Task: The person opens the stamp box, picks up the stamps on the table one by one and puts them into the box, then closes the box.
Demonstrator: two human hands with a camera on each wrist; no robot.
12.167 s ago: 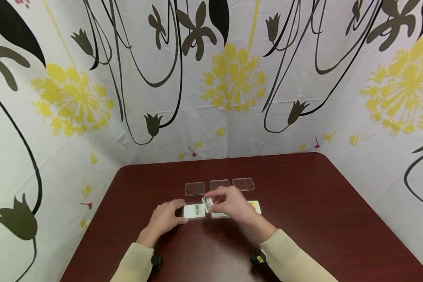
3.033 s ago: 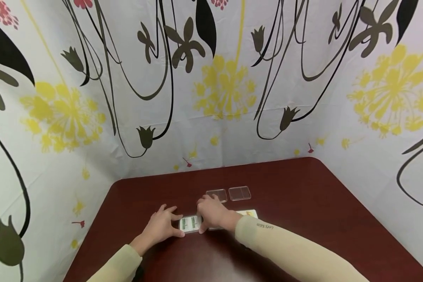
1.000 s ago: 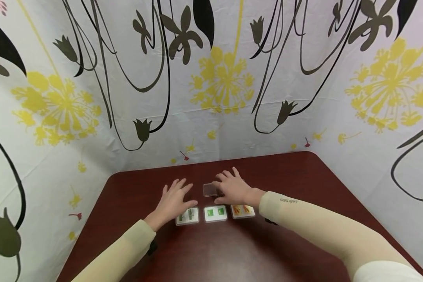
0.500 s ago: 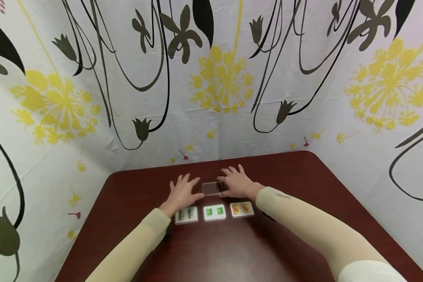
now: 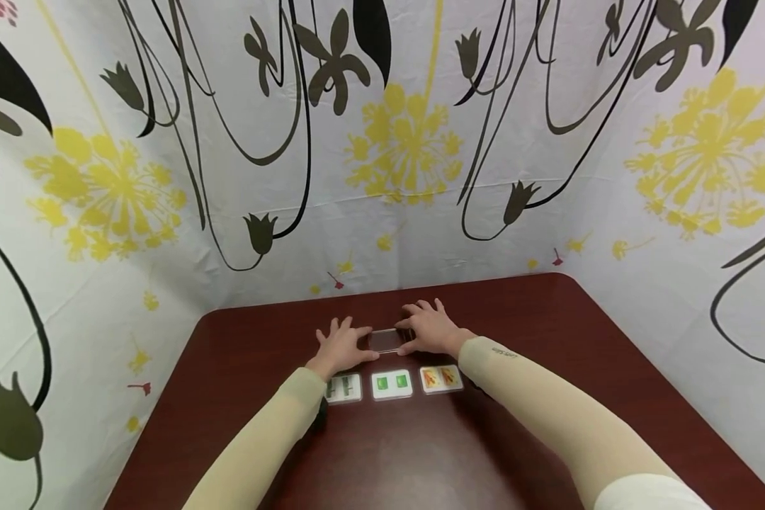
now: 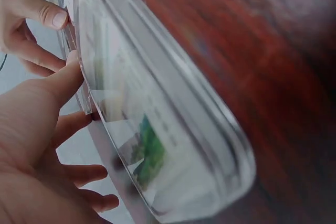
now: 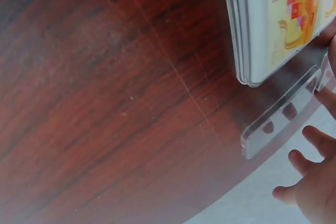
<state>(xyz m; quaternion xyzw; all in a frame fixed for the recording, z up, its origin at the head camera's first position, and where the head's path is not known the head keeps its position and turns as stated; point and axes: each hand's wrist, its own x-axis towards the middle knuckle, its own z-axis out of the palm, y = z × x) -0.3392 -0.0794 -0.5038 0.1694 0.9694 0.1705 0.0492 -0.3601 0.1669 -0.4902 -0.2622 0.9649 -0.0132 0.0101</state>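
Observation:
In the head view, a clear rectangular plastic lid (image 5: 385, 341) lies between both hands, behind a row of flat cases. My left hand (image 5: 341, 347) grips its left end, thumb on the near edge and index finger on the far edge. At its right end my right hand (image 5: 432, 333) does likewise, other fingers spread. The left case (image 5: 347, 388), partly under the left wrist, has dark green prints and looks covered by clear plastic in the left wrist view. The middle case (image 5: 392, 384) shows two green rectangles; the right case (image 5: 441, 378) has orange-yellow prints.
Another clear lid (image 7: 278, 116) lies beneath the right hand's outer fingers in the right wrist view; that hand hides it in the head view. The dark red table (image 5: 382, 453) ends at a white floral cloth (image 5: 229, 177) behind and on both sides.
The right hand earlier held a small green-printed piece; later both hands worked at the left case. They have since moved to the middle lid. The back row's left lid is gone from there.

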